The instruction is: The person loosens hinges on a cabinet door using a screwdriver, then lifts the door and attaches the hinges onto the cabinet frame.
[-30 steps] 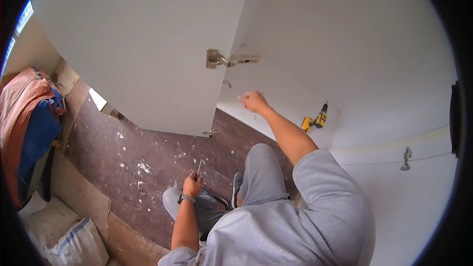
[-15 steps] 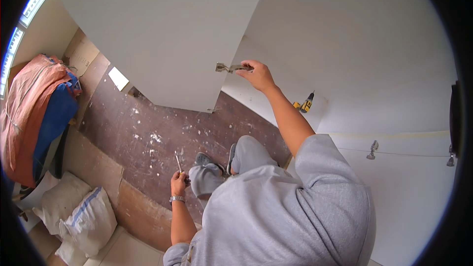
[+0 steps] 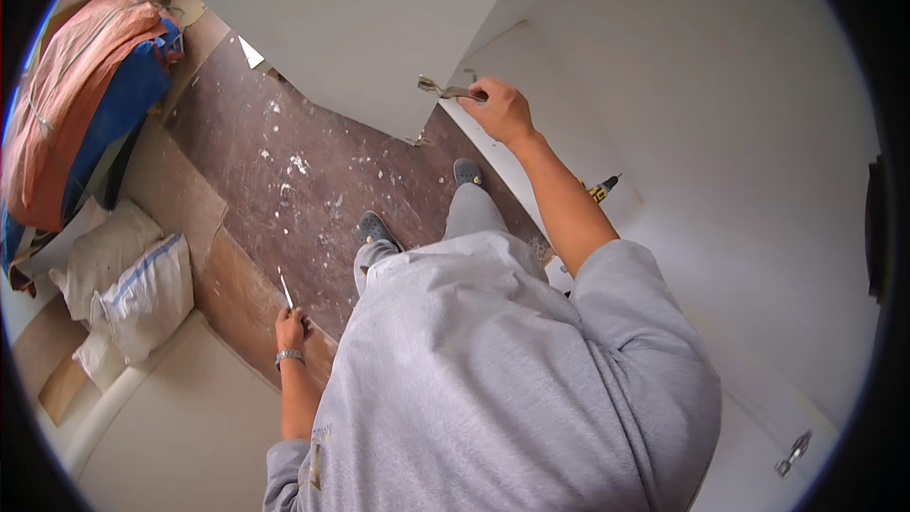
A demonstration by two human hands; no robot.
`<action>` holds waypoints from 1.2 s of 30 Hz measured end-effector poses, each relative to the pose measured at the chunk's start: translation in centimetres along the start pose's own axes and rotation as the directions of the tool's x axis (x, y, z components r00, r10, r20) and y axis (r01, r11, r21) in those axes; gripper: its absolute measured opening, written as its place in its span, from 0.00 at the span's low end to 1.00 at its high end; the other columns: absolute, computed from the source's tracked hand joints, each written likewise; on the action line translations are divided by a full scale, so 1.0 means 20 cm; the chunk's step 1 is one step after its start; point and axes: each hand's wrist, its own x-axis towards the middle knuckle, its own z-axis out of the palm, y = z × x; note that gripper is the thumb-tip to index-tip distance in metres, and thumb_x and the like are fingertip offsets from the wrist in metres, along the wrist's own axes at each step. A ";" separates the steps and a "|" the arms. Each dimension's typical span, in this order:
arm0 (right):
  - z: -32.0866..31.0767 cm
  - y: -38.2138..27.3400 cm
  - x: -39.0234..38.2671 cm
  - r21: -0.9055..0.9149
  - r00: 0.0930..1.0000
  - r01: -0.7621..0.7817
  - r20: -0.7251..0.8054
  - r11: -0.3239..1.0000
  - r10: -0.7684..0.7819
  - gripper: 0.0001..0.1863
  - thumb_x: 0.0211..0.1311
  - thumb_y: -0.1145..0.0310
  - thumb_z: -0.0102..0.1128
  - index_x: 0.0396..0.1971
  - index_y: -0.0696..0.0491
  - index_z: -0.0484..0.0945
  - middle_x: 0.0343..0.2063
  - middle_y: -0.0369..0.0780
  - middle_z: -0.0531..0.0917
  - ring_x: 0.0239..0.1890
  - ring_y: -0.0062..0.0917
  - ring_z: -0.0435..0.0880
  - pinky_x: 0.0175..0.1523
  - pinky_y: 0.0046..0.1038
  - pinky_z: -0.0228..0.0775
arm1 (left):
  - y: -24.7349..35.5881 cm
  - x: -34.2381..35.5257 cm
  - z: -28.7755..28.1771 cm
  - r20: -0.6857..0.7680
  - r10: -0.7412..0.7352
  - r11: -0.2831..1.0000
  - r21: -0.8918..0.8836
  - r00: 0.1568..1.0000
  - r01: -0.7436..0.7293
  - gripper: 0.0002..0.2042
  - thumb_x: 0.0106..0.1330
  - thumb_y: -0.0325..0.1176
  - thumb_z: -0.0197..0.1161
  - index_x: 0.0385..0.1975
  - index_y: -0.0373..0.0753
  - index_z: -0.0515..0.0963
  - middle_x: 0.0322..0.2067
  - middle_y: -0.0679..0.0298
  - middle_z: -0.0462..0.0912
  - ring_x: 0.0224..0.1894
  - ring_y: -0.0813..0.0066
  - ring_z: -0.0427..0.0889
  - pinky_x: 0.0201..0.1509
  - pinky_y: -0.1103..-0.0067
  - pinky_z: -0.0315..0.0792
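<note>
At the edge of a grey-white door panel (image 3: 370,28), a metal hinge (image 3: 442,90) projects past the board toward the pale cabinet interior (image 3: 711,123). The right hand (image 3: 502,112) is closed on the outer end of the hinge, thumb and fingers pinching the arm; the fingers cover part of it. The left hand (image 3: 290,328), low and well apart from the right, is clamped around the handle of a slim screwdriver (image 3: 285,288), its pale shaft pointing away from the body and seemingly touching nothing.

Progress, as far as visible: the cup end of the hinge sits against the door panel, so that side is judged fitted; whether its screws are fully tight cannot be told. The arm end is gripped by hand and reads as unattached to the cabinet, though the fingers hide the detail. That side is judged as not yet done. A second hinge (image 3: 418,139) shows at the lower corner of the panel; too small to tell how it is fixed. A small metal piece (image 3: 470,74) lies just beyond the first hinge, its kind unclear.

Other equipment: a yellow-and-black drill (image 3: 602,189) rests beyond the right forearm, touched by neither hand. Another metal fitting (image 3: 792,455) is on the white surface at lower right. Floor (image 3: 322,180): dark, paint-spotted.
</note>
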 end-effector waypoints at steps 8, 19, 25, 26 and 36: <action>-0.07 0.08 0.10 0.024 0.964 0.100 0.244 0.995 -0.103 0.15 0.48 0.56 0.64 0.27 0.53 0.77 0.29 0.41 0.81 0.33 0.38 0.81 0.39 0.36 0.73 | 0.30 -0.50 0.99 0.226 0.374 0.913 0.081 0.899 -0.400 0.18 0.63 0.30 0.58 0.53 0.34 0.71 0.27 0.70 0.75 0.27 0.82 0.73 0.25 0.81 0.71; -0.12 0.06 0.17 0.022 0.910 0.196 0.368 0.980 -0.190 0.17 0.52 0.54 0.59 0.32 0.52 0.79 0.33 0.43 0.82 0.37 0.40 0.81 0.43 0.37 0.72 | 0.23 -0.58 1.36 0.133 0.420 0.897 0.092 0.898 -0.433 0.17 0.62 0.30 0.59 0.49 0.31 0.74 0.29 0.65 0.78 0.32 0.76 0.76 0.39 0.80 0.72; -0.12 0.06 0.19 -0.039 0.881 0.250 0.423 0.967 -0.211 0.17 0.53 0.53 0.58 0.30 0.54 0.79 0.32 0.43 0.82 0.36 0.39 0.81 0.42 0.37 0.72 | 0.21 -0.54 1.28 -0.060 0.325 0.905 -0.272 0.944 -0.328 0.14 0.62 0.32 0.59 0.46 0.35 0.75 0.24 0.72 0.75 0.24 0.85 0.72 0.24 0.84 0.66; -0.11 0.06 0.18 -0.021 0.886 0.270 0.397 0.963 -0.240 0.17 0.53 0.54 0.59 0.30 0.54 0.79 0.31 0.43 0.82 0.35 0.39 0.81 0.42 0.37 0.72 | 0.20 -0.54 1.28 -0.077 0.314 0.905 -0.275 0.946 -0.323 0.15 0.62 0.32 0.59 0.48 0.35 0.75 0.24 0.72 0.75 0.23 0.85 0.72 0.23 0.84 0.66; -0.12 0.11 0.25 0.306 0.691 -0.321 0.723 0.896 0.001 0.18 0.64 0.62 0.57 0.47 0.59 0.77 0.36 0.38 0.84 0.36 0.21 0.81 0.42 0.25 0.74 | 0.50 -0.66 1.65 0.156 0.628 0.769 -0.273 0.763 -0.578 0.18 0.64 0.35 0.59 0.51 0.32 0.74 0.32 0.62 0.80 0.32 0.76 0.78 0.38 0.80 0.72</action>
